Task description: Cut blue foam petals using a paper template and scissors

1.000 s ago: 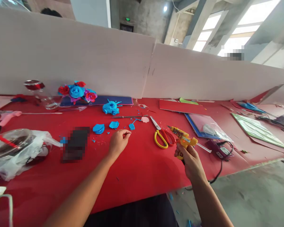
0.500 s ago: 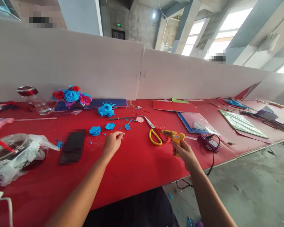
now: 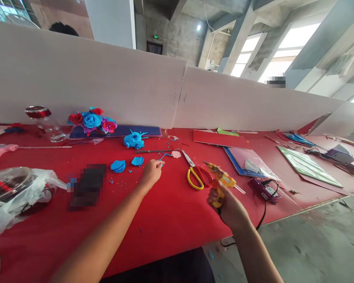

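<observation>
My left hand (image 3: 151,173) is closed in a pinch at a blue paper piece (image 3: 165,155) with a thin strip; its fingertips cover most of the piece. In my right hand (image 3: 228,204) is a yellow glue gun (image 3: 224,179), held by its handle, nozzle to the left and a clear glue stick poking out behind. Scissors (image 3: 194,173) with yellow and red handles lie open between the hands. Left of my left hand rest two blue petals, one small (image 3: 137,161) and one larger (image 3: 118,166). Behind them sits a blue paper flower (image 3: 135,140).
A flower bunch (image 3: 92,120) and a glass bottle (image 3: 51,129) stand by the partition (image 3: 112,82). A bagged jar (image 3: 32,192) and a blurred dark object (image 3: 88,186) are at left. At right lie paper sheets (image 3: 242,159) and a purple power box (image 3: 264,190) with a cord.
My left hand has moved slightly right onto the blue piece. My right hand has turned and lowered the glue gun, bringing it nearer to me. The view has shifted a little.
</observation>
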A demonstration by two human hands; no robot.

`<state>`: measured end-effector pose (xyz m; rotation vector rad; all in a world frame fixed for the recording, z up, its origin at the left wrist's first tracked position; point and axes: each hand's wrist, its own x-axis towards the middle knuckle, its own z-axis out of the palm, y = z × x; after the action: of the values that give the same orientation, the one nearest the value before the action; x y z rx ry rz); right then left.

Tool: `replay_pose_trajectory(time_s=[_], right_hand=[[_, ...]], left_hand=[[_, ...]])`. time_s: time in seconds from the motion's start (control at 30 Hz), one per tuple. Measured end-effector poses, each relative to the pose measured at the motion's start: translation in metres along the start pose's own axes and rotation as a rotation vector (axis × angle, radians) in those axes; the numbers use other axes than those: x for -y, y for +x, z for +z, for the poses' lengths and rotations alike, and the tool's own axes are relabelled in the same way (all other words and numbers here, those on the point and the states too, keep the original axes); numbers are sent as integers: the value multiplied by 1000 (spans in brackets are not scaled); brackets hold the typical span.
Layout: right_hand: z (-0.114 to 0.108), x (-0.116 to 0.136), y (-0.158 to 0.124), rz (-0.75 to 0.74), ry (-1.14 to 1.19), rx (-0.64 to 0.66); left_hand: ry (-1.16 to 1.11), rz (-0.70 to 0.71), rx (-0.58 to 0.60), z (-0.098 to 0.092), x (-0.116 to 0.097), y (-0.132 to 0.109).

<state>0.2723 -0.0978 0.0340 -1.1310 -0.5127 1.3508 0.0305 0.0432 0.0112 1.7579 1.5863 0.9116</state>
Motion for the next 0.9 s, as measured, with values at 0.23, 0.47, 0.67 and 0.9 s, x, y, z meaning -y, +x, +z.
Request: replay_pose_trajectory(time_s=[0.23,0.47,0.67,0.9], right_hand=[[63,-29,8,-306,-659,97],[84,-40,13,-317,-795,236],[70,-38,15,-327,-829,148],[55,-36,17,-269,-768,65]], left_hand=[[-518,-161,70,-35,10,-57],[-740,-351,182,-44,16,-65],[-702,-340,152,-43,22,-62],[-520,-294,42,-29,18,-43]])
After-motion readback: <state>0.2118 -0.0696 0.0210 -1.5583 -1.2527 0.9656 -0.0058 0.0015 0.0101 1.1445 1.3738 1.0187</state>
